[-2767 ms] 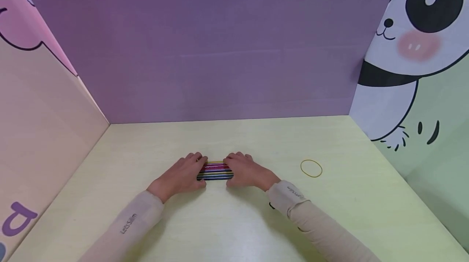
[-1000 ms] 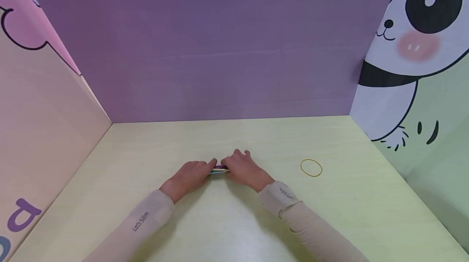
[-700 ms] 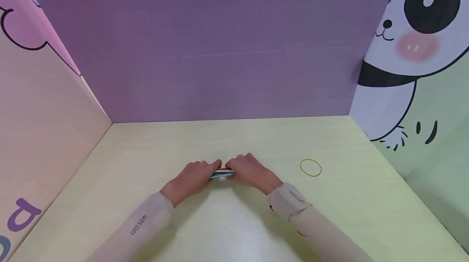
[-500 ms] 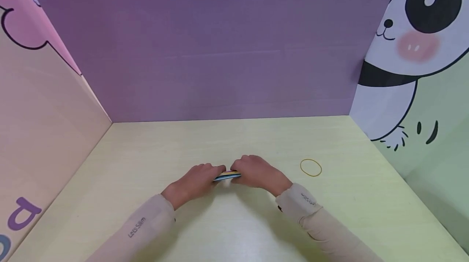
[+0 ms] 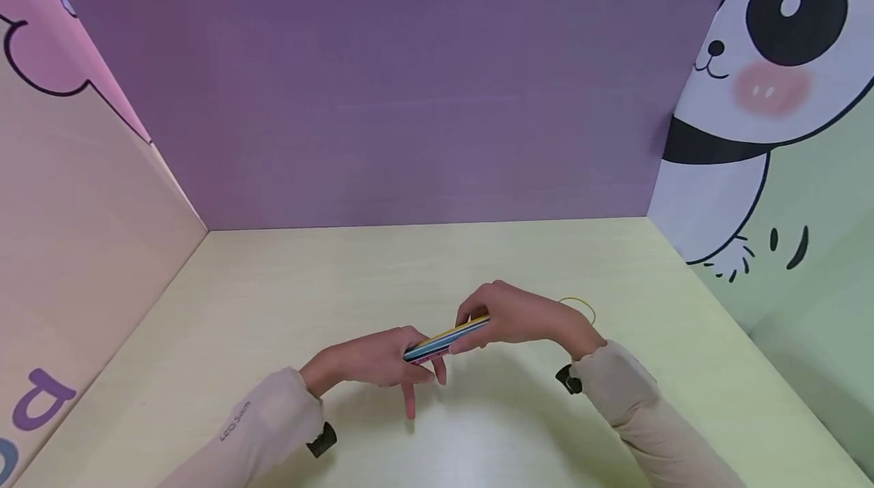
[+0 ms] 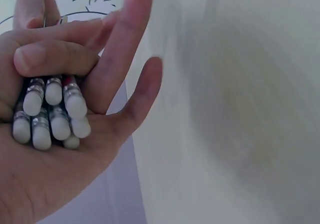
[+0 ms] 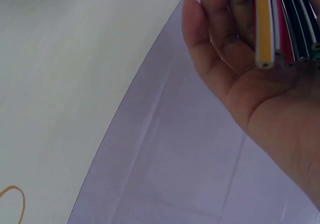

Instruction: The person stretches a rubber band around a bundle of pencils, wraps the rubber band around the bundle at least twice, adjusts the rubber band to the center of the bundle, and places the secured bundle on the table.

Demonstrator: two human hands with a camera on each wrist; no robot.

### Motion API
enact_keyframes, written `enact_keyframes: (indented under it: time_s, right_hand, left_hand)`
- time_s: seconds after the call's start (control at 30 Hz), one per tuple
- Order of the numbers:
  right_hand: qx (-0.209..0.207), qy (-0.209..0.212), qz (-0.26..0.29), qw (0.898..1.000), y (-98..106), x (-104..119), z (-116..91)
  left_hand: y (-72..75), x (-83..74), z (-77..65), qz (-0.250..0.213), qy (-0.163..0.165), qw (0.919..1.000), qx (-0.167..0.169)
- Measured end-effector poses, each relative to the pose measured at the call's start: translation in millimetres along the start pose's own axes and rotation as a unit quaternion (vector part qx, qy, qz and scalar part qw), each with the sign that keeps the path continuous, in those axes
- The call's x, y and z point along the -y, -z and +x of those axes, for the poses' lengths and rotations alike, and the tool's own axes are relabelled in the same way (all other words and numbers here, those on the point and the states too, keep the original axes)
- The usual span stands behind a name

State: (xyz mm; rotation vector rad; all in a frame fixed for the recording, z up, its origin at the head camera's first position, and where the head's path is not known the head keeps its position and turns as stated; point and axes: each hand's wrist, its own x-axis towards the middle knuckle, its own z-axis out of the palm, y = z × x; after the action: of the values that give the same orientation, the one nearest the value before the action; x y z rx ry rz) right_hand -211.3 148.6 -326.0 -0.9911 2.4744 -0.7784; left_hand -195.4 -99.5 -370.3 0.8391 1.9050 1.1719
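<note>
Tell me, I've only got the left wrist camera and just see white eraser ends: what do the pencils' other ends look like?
Observer: In the right wrist view, the pencils end flat and blunt, apparently unsharpened.
Operator: Any barrel color I can't make out from here?
Observer: Yes, a yellow pencil shows clearly at one edge of the bunch.
Operator: Anything else lying about that I'm missing?
Observer: The head view shows a thin yellow loop on the table, partly hidden behind the right arm.

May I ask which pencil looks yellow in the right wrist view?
The front pencil at left; the other pencils show red, white or dark sides.
</note>
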Motion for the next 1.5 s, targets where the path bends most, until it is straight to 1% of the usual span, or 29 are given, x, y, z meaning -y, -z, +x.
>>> enact_keyframes:
  time_s: [0.07, 0.23, 0.33, 0.4, 0.47, 0.53, 0.6, 0.63, 0.67, 0.7, 0.77, 0.83, 0.93, 1.0, 1.07, 1.2, 1.27, 1.33, 1.37, 1.43, 1.5]
  right_hand:
    - [-0.001, 0.005, 0.018, 1.000, 0, 0, -4]
    - [-0.003, 0.011, 0.055, 0.998, 3, 3, -13]
    - [-0.019, 0.015, 0.074, 0.997, 7, 5, -16]
    - [-0.041, 0.016, 0.082, 0.996, 9, 5, -17]
    - [-0.071, 0.018, 0.093, 0.993, 10, 6, -18]
    - [-0.111, 0.026, 0.101, 0.988, 10, 7, -18]
    - [-0.152, 0.032, 0.121, 0.981, 9, 7, -17]
    - [-0.171, 0.035, 0.132, 0.976, 8, 7, -16]
    - [-0.191, 0.036, 0.143, 0.970, 7, 6, -16]
    - [-0.210, 0.040, 0.154, 0.965, 6, 5, -15]
    - [-0.240, 0.048, 0.181, 0.953, 3, 3, -13]
    - [-0.259, 0.062, 0.207, 0.942, 0, 2, -11]
    - [-0.254, 0.082, 0.244, 0.932, -4, 2, -7]
    - [-0.242, 0.089, 0.263, 0.930, -7, 2, -6]
    - [-0.232, 0.090, 0.272, 0.930, -9, 1, -5]
    - [-0.224, 0.093, 0.256, 0.936, -6, 0, -5]
    - [-0.223, 0.102, 0.250, 0.937, -3, -1, -6]
    - [-0.228, 0.110, 0.254, 0.934, 2, -3, -7]
    - [-0.232, 0.112, 0.260, 0.931, 5, -4, -8]
    - [-0.240, 0.107, 0.275, 0.925, 10, -5, -11]
    - [-0.248, 0.099, 0.282, 0.922, 14, -6, -14]
  left_hand:
    - [-2.6, 0.3, -1.5, -0.012, -0.011, 0.9998, 0.015]
    - [-10.2, -1.5, -3.0, -0.039, -0.040, 0.9976, 0.041]
    - [-13.9, -1.6, -1.0, -0.066, -0.062, 0.9944, 0.056]
    - [-16.5, -1.2, 1.0, -0.097, -0.077, 0.9901, 0.065]
    - [-19.0, -1.4, 3.2, -0.143, -0.087, 0.9828, 0.079]
    - [-21.3, -1.8, 6.0, -0.191, -0.098, 0.9722, 0.093]
    - [-23.8, -2.9, 9.3, -0.237, -0.105, 0.9602, 0.105]
    - [-25.1, -3.5, 10.9, -0.253, -0.104, 0.9554, 0.111]
    - [-26.8, -4.1, 12.5, -0.263, -0.109, 0.9519, 0.113]
    - [-28.5, -4.4, 13.9, -0.269, -0.110, 0.9502, 0.112]
    - [-32.6, -4.9, 16.5, -0.274, -0.107, 0.9507, 0.099]
    - [-37.1, -5.1, 18.4, -0.275, -0.098, 0.9532, 0.080]
    - [-43.7, -5.4, 21.1, -0.270, -0.078, 0.9583, 0.048]
    - [-47.7, -5.7, 22.7, -0.270, -0.067, 0.9599, 0.035]
    - [-51.1, -6.2, 24.2, -0.267, -0.061, 0.9613, 0.029]
    - [-54.6, -6.9, 25.4, -0.267, -0.070, 0.9606, 0.029]
    - [-54.7, -7.3, 25.0, -0.268, -0.077, 0.9599, 0.028]
    - [-53.8, -7.8, 24.5, -0.271, -0.080, 0.9589, 0.020]
    - [-53.3, -8.0, 24.3, -0.272, -0.080, 0.9588, 0.014]
    - [-52.4, -8.2, 24.2, -0.271, -0.081, 0.9591, 0.004]
    - [-51.8, -8.0, 24.5, -0.269, -0.080, 0.9598, -0.003]
